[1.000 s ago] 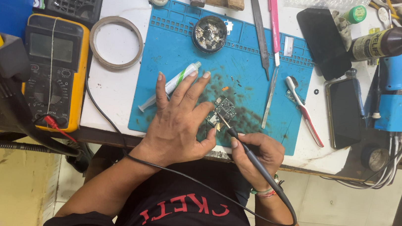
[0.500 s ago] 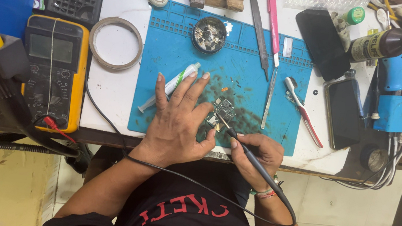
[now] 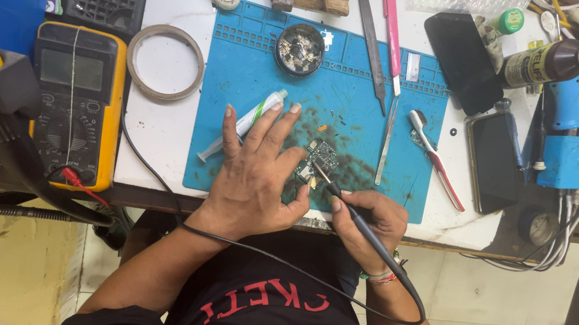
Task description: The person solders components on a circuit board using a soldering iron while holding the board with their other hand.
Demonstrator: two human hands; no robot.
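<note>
A small circuit board (image 3: 320,160) is seen lying on the blue silicone work mat (image 3: 255,80), just past the fingertips of the left hand (image 3: 256,177), whose fingers are spread apart and pressed flat on the mat, the thumb tip touching the board's near edge. A soldering iron (image 3: 361,229) is clamped pen-style in the closed fingers of the right hand (image 3: 370,217), its tip set against the board beside the left thumb. A white tube (image 3: 243,123) is found just beyond the left index finger. Tweezers (image 3: 387,133) and red-handled cutters (image 3: 437,158) are laid further right of the right-hand fingers; a yellow multimeter (image 3: 73,104) stands well apart to the left.
</note>
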